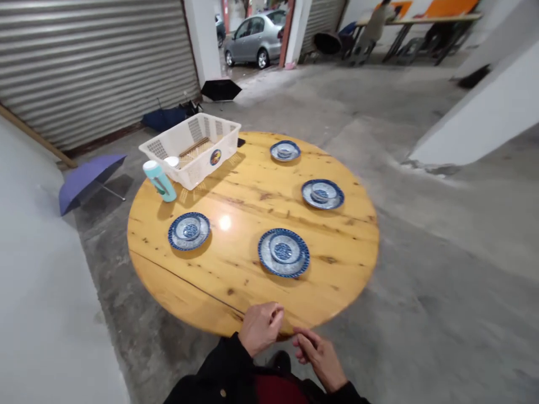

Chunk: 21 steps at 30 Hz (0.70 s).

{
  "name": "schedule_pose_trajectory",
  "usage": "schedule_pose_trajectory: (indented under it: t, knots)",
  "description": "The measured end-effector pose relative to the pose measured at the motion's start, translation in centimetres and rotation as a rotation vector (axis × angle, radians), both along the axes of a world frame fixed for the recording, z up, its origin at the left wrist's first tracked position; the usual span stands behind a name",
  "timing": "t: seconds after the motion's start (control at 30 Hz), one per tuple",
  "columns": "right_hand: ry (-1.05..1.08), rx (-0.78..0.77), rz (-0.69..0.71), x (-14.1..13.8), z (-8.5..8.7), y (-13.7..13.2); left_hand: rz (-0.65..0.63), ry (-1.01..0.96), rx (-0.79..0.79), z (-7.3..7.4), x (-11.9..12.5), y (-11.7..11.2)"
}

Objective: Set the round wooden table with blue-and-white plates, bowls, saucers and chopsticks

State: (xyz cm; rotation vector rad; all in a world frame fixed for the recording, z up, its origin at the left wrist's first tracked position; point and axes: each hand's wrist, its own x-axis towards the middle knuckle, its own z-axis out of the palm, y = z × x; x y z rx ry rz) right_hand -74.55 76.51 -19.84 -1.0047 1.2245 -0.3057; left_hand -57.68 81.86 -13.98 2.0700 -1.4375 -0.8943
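Observation:
My left hand [261, 327] is curled into a loose fist over the front edge of the round wooden table [236, 275], with no object showing in it. My right hand [318, 358] is beside it, just off the edge, fingers loosely bent and apart, holding nothing. Nearest to both is a blue-and-white plate [263, 264] with a small bowl [283, 249] on it. Another plate with a bowl [188, 229] lies to the left. Two more such sets, a right plate [309, 200] and a far plate [275, 155], stand along the far right side.
A white plastic basket [189, 178] holding chopsticks [197, 148] and a white item stands at the table's back left. A turquoise bottle [162, 182] is beside it. Open umbrellas, one a purple umbrella [90, 177], lie on the floor. A white pillar [471, 118] rises at right.

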Motion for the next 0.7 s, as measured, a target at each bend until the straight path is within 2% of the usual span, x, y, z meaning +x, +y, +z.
schedule_pose_trajectory:
  t: [0.13,0.23,0.37,0.47,0.57,0.7]
  knots:
    - [0.047,-0.033,-0.205,-10.4,-1.5,-2.1,-0.127,-0.031,0.021,0.2,-7.5,-2.7]
    - [0.079,-0.055,-0.335,-18.1,-2.5,-2.7,-0.279,-0.043,0.03,0.4,-12.9,-4.8]
    - [0.108,-0.019,-0.495,-25.6,-3.5,-2.5,-0.459,-0.033,0.025,1.1,-18.3,-7.3]
    - [0.105,0.007,-0.565,-28.2,-4.0,-2.4,-0.516,-0.06,0.039,1.2,-20.7,-9.0]
    - [0.071,0.02,-0.558,-28.8,-4.3,-3.3,-0.544,-0.098,0.059,0.9,-22.3,-10.6]
    - [0.05,-0.014,-0.5,-29.1,-4.1,-7.3,-0.549,-0.107,0.077,0.4,-24.1,-13.8]
